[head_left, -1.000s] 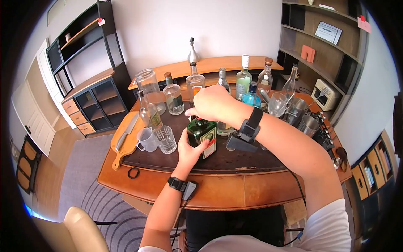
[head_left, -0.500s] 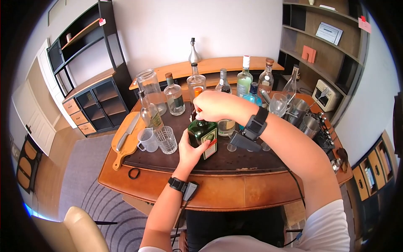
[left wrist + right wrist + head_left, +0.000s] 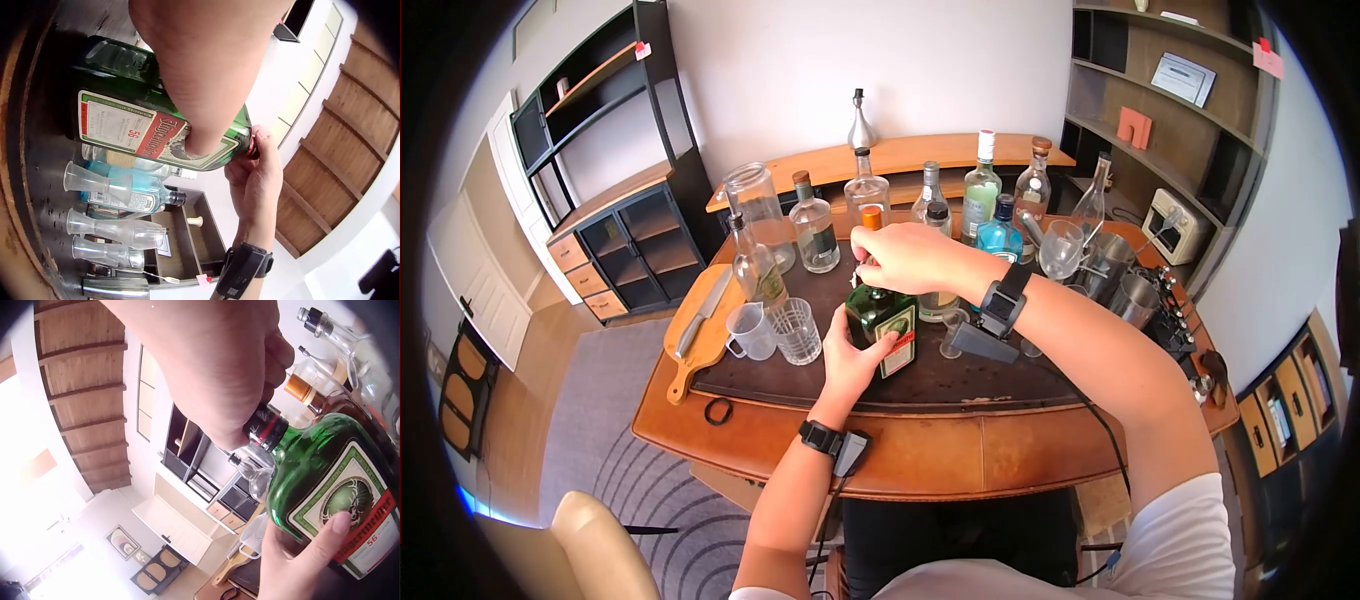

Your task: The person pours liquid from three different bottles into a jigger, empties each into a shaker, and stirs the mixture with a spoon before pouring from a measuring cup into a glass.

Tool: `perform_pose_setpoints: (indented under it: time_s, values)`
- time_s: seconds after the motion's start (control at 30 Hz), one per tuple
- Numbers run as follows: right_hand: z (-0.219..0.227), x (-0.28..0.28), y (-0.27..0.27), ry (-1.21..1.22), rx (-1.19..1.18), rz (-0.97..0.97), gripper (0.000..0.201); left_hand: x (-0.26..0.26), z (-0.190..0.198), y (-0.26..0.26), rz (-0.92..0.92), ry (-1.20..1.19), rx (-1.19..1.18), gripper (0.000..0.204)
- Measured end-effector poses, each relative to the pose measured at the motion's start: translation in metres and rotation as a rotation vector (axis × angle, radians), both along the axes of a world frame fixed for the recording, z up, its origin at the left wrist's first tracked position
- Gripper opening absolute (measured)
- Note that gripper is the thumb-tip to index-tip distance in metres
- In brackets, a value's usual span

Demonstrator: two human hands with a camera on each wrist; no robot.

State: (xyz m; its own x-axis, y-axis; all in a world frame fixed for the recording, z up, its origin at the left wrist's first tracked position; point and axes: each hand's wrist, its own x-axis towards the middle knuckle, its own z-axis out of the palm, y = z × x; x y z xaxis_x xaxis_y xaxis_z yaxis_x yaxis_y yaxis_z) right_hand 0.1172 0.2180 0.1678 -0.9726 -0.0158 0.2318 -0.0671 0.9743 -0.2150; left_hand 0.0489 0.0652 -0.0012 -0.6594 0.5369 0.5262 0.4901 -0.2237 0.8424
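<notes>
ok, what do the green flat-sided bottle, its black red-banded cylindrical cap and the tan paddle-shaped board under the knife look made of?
Green flat-sided bottle: glass, glossy; translucent with bright highlights.
Black red-banded cylindrical cap: opaque, smooth; plastic or coated metal, can't tell.
Tan paddle-shaped board: probably wood, by its warm colour; grain too small to make out.

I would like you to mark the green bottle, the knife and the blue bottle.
Green bottle (image 3: pixel 356 490), right wrist view: on its label.
Knife (image 3: pixel 714 298), head view: on its blade.
Blue bottle (image 3: pixel 1000 237), head view: on its body.
</notes>
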Motion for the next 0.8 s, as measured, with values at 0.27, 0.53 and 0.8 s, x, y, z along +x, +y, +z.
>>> perform_pose_setpoints:
  time_s: [0.27,0.53,0.8]
  values:
    - [-0.004,-0.002,-0.011,0.049,0.054,-0.051,0.03,0.011,0.003,-0.002,0.222,0.106,-0.008,0.063]
    - [-0.008,-0.006,-0.013,0.068,0.019,-0.087,0.033,0.004,-0.001,-0.002,0.17,0.083,0.008,0.061]
    - [-0.003,-0.005,-0.017,0.037,0.048,-0.098,0.031,0.003,-0.003,0.0,0.162,0.04,0.037,0.063]
